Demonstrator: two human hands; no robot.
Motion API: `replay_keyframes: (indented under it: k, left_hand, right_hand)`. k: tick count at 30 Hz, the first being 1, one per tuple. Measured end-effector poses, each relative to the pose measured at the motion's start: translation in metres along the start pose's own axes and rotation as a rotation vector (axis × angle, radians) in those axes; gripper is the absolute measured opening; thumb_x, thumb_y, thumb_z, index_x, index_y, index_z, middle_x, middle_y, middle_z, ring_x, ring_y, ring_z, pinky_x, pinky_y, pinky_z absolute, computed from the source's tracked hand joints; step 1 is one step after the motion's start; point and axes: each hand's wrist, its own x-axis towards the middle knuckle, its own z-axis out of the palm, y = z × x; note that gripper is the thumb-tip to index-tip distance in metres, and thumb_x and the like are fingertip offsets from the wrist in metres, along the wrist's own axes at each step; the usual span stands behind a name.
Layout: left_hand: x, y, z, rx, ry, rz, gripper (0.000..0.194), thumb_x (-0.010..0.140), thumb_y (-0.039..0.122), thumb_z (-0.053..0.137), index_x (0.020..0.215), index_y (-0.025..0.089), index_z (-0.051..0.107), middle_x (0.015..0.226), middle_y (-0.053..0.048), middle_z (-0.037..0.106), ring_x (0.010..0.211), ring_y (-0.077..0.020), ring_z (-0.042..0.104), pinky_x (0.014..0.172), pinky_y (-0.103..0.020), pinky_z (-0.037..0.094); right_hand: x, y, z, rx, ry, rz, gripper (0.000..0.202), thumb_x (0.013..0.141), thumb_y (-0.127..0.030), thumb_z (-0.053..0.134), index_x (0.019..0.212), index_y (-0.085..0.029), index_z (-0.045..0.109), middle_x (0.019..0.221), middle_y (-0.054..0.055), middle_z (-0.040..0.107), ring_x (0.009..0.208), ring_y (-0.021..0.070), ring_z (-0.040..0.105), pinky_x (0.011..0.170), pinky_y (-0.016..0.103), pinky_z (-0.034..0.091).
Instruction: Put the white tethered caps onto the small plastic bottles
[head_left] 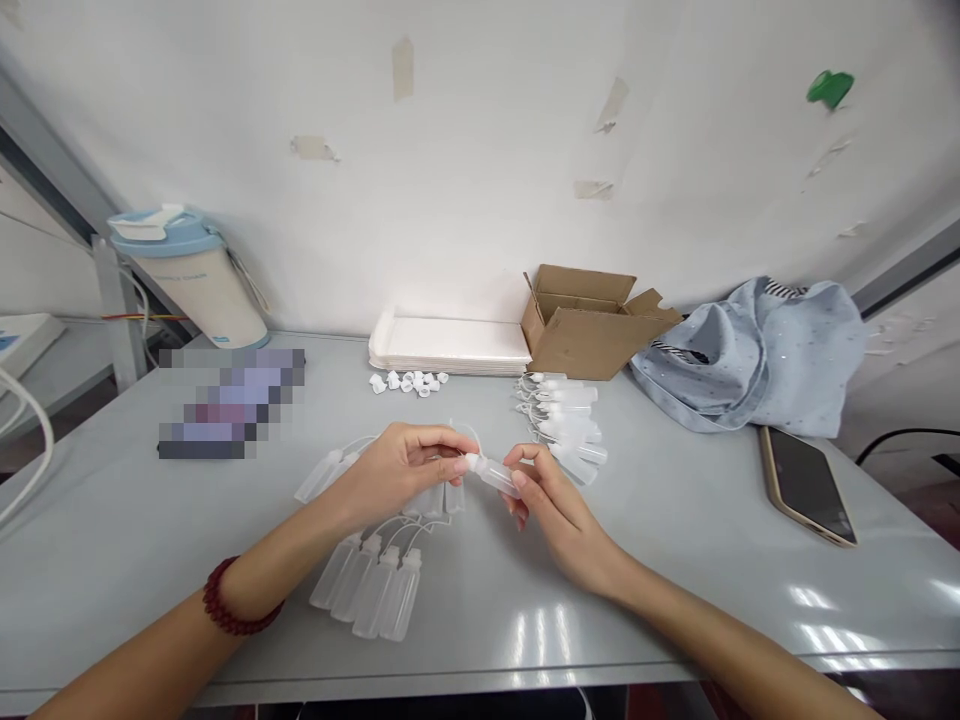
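A small translucent dropper bottle [496, 476] is held in the air between both hands, tilted with its white cap end to the left. My left hand [416, 462] pinches the cap end, where a thin white tube curves up. Around the bottle's body the fingers of my right hand [551, 505] are closed. Several similar bottles with thin tubes [367, 585] lie in a row in front of my left forearm, and others show partly behind that hand. To the right rests another group of bottles [570, 425]. Small white caps [409, 382] are scattered behind the hands.
A stack of white padded envelopes [450, 345] and an open cardboard box [592, 330] stand against the wall. Toward the right are a light blue cloth bag [765, 360] and a phone [810, 485]. A tumbler [199, 285] and a blurred-out item [232, 405] occupy the left.
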Motion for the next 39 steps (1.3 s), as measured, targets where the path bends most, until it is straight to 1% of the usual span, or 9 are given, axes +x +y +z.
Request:
replay_keyframes:
  k: [5, 12, 20, 23, 26, 29, 31, 36, 39]
  left_hand:
    - [-0.0003, -0.0017, -0.0004, -0.005, -0.036, -0.003, 0.026, 0.082, 0.038, 0.061, 0.097, 0.018, 0.068, 0.076, -0.001, 0.064, 0.075, -0.0166, 0.061, 0.076, -0.030, 0.048]
    - [0.0009, -0.0015, 0.0017, -0.040, -0.133, -0.036, 0.026, 0.087, 0.039, 0.055, 0.085, 0.016, 0.067, 0.072, 0.001, 0.060, 0.063, -0.0125, 0.058, 0.067, -0.026, 0.049]
    - [-0.0013, -0.0058, 0.0040, 0.079, -0.037, 0.081, 0.019, 0.084, 0.030, 0.059, 0.095, 0.018, 0.068, 0.089, -0.002, 0.066, 0.072, -0.0138, 0.059, 0.070, -0.027, 0.047]
    - [-0.0011, -0.0032, 0.0043, 0.059, -0.039, 0.046, 0.023, 0.085, 0.036, 0.058, 0.096, 0.018, 0.067, 0.078, -0.001, 0.065, 0.072, -0.0149, 0.061, 0.071, -0.027, 0.048]
    - [-0.0003, -0.0005, 0.0043, 0.074, -0.027, -0.020, 0.028, 0.087, 0.041, 0.054, 0.084, 0.016, 0.066, 0.070, 0.000, 0.063, 0.064, -0.0136, 0.061, 0.066, -0.027, 0.049]
    - [-0.0003, 0.0004, 0.0037, 0.087, -0.040, -0.058, 0.031, 0.087, 0.041, 0.054, 0.074, 0.015, 0.063, 0.066, 0.001, 0.062, 0.057, -0.0114, 0.059, 0.060, -0.024, 0.048]
    - [-0.0009, 0.0008, 0.0032, 0.089, -0.071, -0.054, 0.027, 0.086, 0.039, 0.056, 0.075, 0.016, 0.064, 0.064, 0.002, 0.061, 0.057, -0.0109, 0.059, 0.060, -0.023, 0.047]
    - [-0.0023, -0.0005, 0.0052, 0.082, -0.036, 0.007, 0.014, 0.081, 0.029, 0.063, 0.085, 0.017, 0.068, 0.071, 0.001, 0.064, 0.062, -0.0112, 0.060, 0.060, -0.022, 0.048]
    - [-0.0025, -0.0043, 0.0085, 0.140, 0.030, 0.144, 0.011, 0.079, 0.024, 0.064, 0.084, 0.017, 0.071, 0.082, -0.002, 0.067, 0.067, -0.0124, 0.061, 0.062, -0.022, 0.049]
  right_hand:
    - [-0.0007, 0.0003, -0.0008, 0.039, -0.023, -0.026, 0.025, 0.099, -0.040, 0.028, 0.109, -0.021, 0.040, 0.073, -0.002, 0.049, 0.065, 0.0138, 0.046, 0.062, 0.028, 0.040]
    - [-0.0006, 0.0015, -0.0020, 0.050, -0.034, -0.028, 0.026, 0.099, -0.040, 0.029, 0.110, -0.021, 0.043, 0.072, -0.003, 0.049, 0.064, 0.0123, 0.046, 0.063, 0.027, 0.038]
    - [0.0050, 0.0009, -0.0017, 0.301, -0.067, 0.104, 0.027, 0.097, -0.044, 0.036, 0.108, -0.021, 0.041, 0.068, -0.005, 0.043, 0.057, 0.0094, 0.040, 0.055, 0.024, 0.039]
    - [0.0048, -0.0008, -0.0011, 0.327, -0.067, 0.108, 0.026, 0.096, -0.044, 0.037, 0.107, -0.021, 0.040, 0.069, -0.005, 0.044, 0.057, 0.0093, 0.040, 0.056, 0.024, 0.040]
    - [0.0044, -0.0015, -0.0013, 0.317, -0.067, 0.096, 0.026, 0.096, -0.044, 0.037, 0.107, -0.021, 0.040, 0.069, -0.005, 0.044, 0.058, 0.0092, 0.040, 0.056, 0.023, 0.039]
    - [0.0047, -0.0013, -0.0020, 0.303, -0.070, 0.090, 0.026, 0.096, -0.045, 0.037, 0.106, -0.021, 0.041, 0.068, -0.006, 0.043, 0.057, 0.0089, 0.039, 0.055, 0.023, 0.039]
    - [0.0047, -0.0014, -0.0022, 0.298, -0.080, 0.097, 0.026, 0.096, -0.045, 0.038, 0.105, -0.021, 0.041, 0.067, -0.006, 0.043, 0.056, 0.0088, 0.038, 0.055, 0.023, 0.038]
    - [0.0050, -0.0031, -0.0031, 0.351, -0.090, 0.143, 0.026, 0.095, -0.047, 0.039, 0.103, -0.022, 0.042, 0.064, -0.007, 0.039, 0.053, 0.0079, 0.035, 0.053, 0.022, 0.038]
    - [0.0075, -0.0025, -0.0046, 0.429, -0.091, 0.184, 0.027, 0.093, -0.048, 0.043, 0.100, -0.022, 0.042, 0.062, -0.008, 0.037, 0.051, 0.0070, 0.032, 0.050, 0.021, 0.037]
